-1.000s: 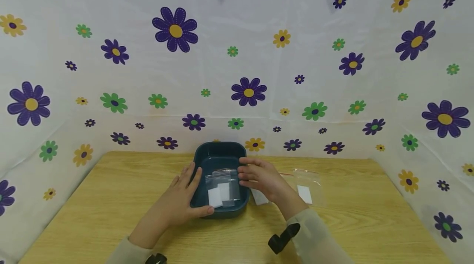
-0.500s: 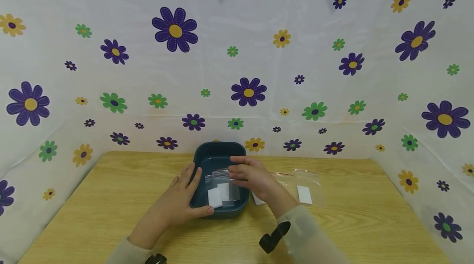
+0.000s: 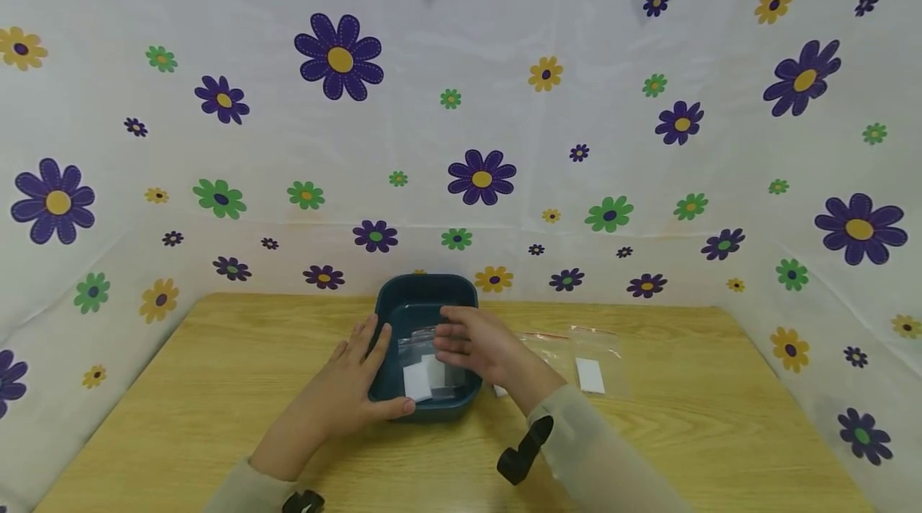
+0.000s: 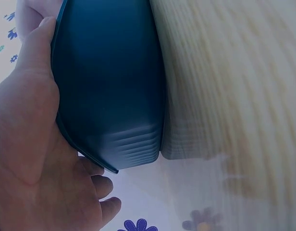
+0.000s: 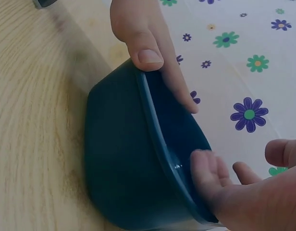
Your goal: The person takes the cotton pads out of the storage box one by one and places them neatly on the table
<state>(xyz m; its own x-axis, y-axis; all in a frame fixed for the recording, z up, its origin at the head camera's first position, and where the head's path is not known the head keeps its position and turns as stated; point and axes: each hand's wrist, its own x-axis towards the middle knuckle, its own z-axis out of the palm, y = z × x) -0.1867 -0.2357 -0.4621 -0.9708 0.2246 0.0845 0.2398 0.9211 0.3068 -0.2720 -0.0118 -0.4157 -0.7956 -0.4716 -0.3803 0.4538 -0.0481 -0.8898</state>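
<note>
A dark teal plastic bin [image 3: 425, 289] stands on the table. Clear zip bags with white rectangular pieces [image 3: 416, 382] lie inside it. My left hand [image 3: 338, 393] rests along the bin's left rim, fingers spread and the thumb at the near edge. In the left wrist view the palm lies against the rim. My right hand [image 3: 481, 345] is over the bin's right side, its fingers extended inward above the bags. In the right wrist view its fingertips [image 5: 202, 168] dip below the rim, and nothing shows between the fingers. Part of the bags is hidden behind that hand.
To the right of the bin lies a clear zip bag with a white piece [image 3: 591, 375]. Beside it, another zip bag [image 3: 547, 343] is partly covered by the right forearm. A flower-printed white sheet [image 3: 418, 129] surrounds the back and sides of the wooden table [image 3: 259, 353].
My right hand has moved left, from the bin's right rim to over the bags inside. The left hand and the bin have kept their places.
</note>
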